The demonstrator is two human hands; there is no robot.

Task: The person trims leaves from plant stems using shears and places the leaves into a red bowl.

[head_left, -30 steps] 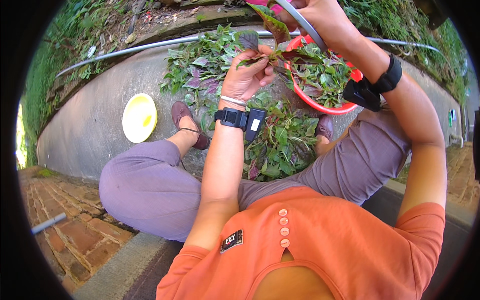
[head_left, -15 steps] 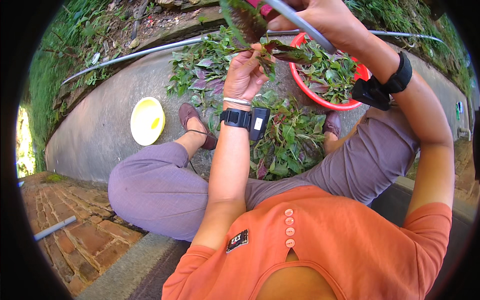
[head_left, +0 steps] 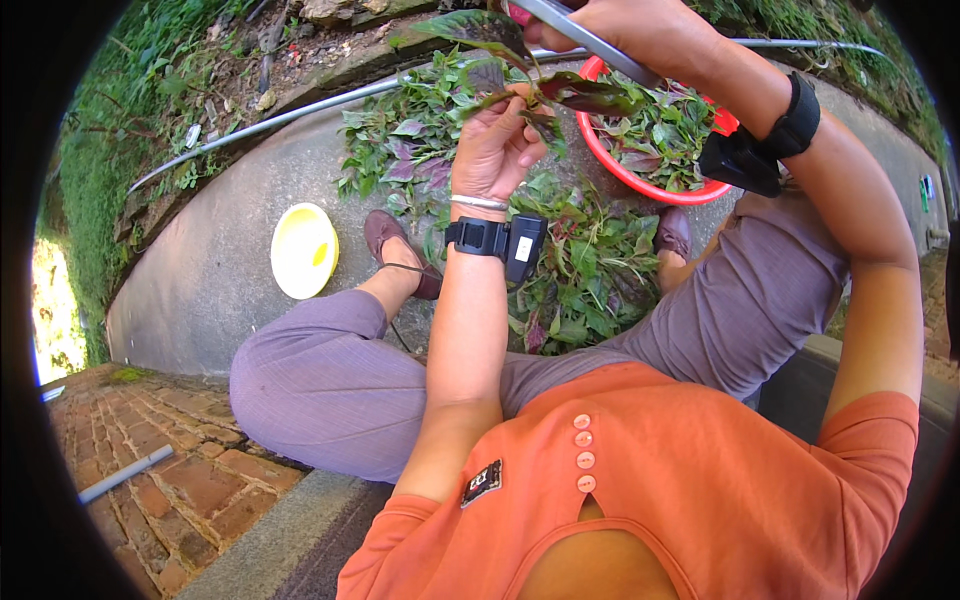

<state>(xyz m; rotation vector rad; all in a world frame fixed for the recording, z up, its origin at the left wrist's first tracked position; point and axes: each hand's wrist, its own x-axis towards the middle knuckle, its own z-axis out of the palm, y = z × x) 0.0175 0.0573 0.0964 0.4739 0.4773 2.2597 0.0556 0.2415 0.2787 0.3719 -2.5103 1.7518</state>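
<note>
Left hand (head_left: 492, 150), upper centre: pinching stem of green-and-purple leafy sprig (head_left: 580, 92). Right hand (head_left: 635, 28), top centre: fingers bent by flat grey strip (head_left: 602, 50); grip cannot be told. Red round plastic basin (head_left: 668, 196), leaves inside, upper right.

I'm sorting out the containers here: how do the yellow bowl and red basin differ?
The yellow bowl looks smaller than the red basin. The basin holds many leaves, while the bowl's pale inside shows none. Both are round and open-topped.
</note>
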